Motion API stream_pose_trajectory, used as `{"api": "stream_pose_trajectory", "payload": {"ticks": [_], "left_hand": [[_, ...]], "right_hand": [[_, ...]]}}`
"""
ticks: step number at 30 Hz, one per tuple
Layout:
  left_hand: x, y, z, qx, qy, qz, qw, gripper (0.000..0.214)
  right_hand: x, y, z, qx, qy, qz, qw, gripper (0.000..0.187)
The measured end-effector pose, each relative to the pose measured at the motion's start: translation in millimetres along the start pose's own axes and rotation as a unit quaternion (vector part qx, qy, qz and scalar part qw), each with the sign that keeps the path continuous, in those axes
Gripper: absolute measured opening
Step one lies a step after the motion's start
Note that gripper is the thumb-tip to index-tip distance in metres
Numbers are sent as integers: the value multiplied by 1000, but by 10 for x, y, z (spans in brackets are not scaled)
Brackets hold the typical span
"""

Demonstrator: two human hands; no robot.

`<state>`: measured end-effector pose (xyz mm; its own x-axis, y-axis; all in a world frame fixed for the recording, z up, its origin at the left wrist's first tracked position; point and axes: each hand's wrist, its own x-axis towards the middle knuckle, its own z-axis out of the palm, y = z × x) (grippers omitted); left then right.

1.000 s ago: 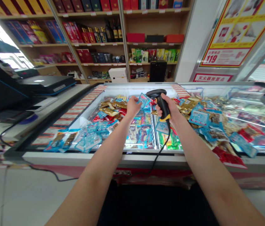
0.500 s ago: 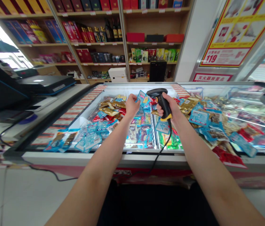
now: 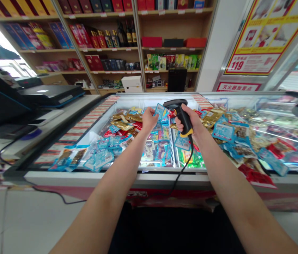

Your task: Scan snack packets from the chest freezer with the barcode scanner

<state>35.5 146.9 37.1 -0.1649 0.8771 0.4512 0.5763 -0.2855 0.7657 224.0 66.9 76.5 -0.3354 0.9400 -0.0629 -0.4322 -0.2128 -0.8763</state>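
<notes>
My left hand point(image 3: 149, 120) pinches a small light-blue snack packet point(image 3: 160, 111) above a glass-topped chest freezer point(image 3: 117, 174). My right hand point(image 3: 192, 122) is wrapped round the grip of a black barcode scanner with a yellow band point(image 3: 181, 113). The scanner's head sits just right of the packet, almost touching it. A black cable point(image 3: 180, 173) hangs from the scanner's base over the freezer's front edge. Piles of blue, gold and red packets point(image 3: 228, 135) lie on the glass lid under and around both hands.
A checkout counter point(image 3: 19, 141) with a black screen and a flat black device point(image 3: 49, 93) stands at the left. Shelves of boxes and bottles point(image 3: 111, 38) fill the back wall. A yellow and red poster point(image 3: 265, 35) hangs at the right. White floor tiles lie below.
The left hand shifted the blue packet slightly and holds it beside the scanner's head. The right hand and scanner have barely moved.
</notes>
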Motion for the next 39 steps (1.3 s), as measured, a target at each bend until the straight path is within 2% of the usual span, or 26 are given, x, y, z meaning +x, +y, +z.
{"api": "stream_pose_trajectory", "payload": {"ticks": [6, 11, 14, 19, 21, 23, 26, 30, 34, 39], "left_hand": [[29, -32, -1, -1, 2, -21, 1000, 21], [114, -68, -68, -22, 56, -66, 996, 19], [168, -84, -203, -15, 101, -86, 991, 21], [195, -32, -555, 10, 179, -127, 976, 36], [172, 15, -637, 40, 206, -121, 970, 42], [129, 61, -623, 68, 209, -95, 971, 43], [19, 103, -414, 103, 142, -23, 984, 31], [-170, 126, -2, 117, -54, 70, 989, 12], [-263, 205, 267, 153, -147, 43, 976, 17], [-200, 359, 475, 179, -204, -25, 962, 25]], "right_hand": [[-29, -42, 20, 6, 14, -6, 1000, 47], [-63, -110, -35, 42, 55, -56, 996, 47], [-60, -138, -102, 62, 76, -67, 993, 47], [-63, -169, -170, 77, 121, -96, 985, 45], [-71, -173, -174, 92, 139, -109, 980, 44], [-75, -171, -176, 110, 157, -119, 974, 43], [-69, -171, -183, 119, 181, -120, 969, 43], [-46, -194, -208, 100, 199, -111, 969, 42], [0, -202, -273, 96, 216, -107, 966, 40], [68, -168, -391, 80, 217, -130, 964, 39]]}}
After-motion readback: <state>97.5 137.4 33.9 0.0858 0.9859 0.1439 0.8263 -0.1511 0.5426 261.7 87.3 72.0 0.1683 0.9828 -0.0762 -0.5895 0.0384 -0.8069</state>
